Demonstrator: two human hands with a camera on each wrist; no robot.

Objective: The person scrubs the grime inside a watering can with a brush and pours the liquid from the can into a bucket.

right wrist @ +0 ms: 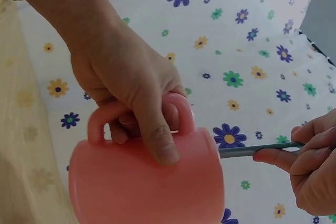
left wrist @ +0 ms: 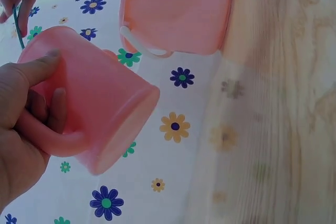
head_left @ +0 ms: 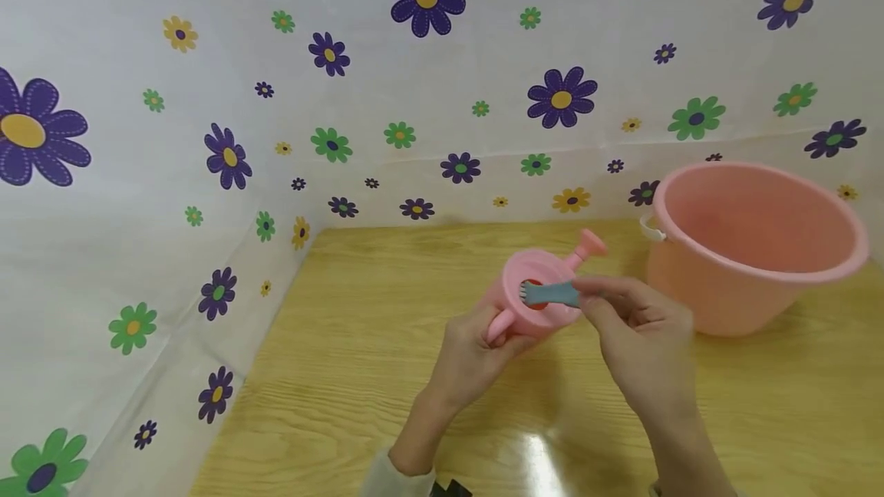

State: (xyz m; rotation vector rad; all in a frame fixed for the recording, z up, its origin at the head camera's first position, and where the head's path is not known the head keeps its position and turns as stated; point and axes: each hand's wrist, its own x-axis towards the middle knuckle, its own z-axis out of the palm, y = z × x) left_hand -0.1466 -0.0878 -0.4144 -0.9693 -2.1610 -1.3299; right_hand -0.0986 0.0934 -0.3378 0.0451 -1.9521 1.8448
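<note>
A pink toy watering can [head_left: 519,267] is tilted above the table, its open top facing the head camera. My left hand [head_left: 470,355] grips it by the handle, with the thumb against the can's wall in the left wrist view. Between thumb and fingers my right hand [head_left: 645,351] pinches a blue-grey toy rake [head_left: 561,294], whose short prongs are over the can's mouth. Something red [head_left: 535,305] shows inside the can, partly hidden behind the rake. From the side, the rake's thin shaft [right wrist: 239,152] enters at the can's rim.
To the right stands a large pink bucket [head_left: 718,297] with a white handle [head_left: 651,228]. The wood-grain table [head_left: 359,343] meets a white flower-patterned sheet [head_left: 476,129] at the back and left.
</note>
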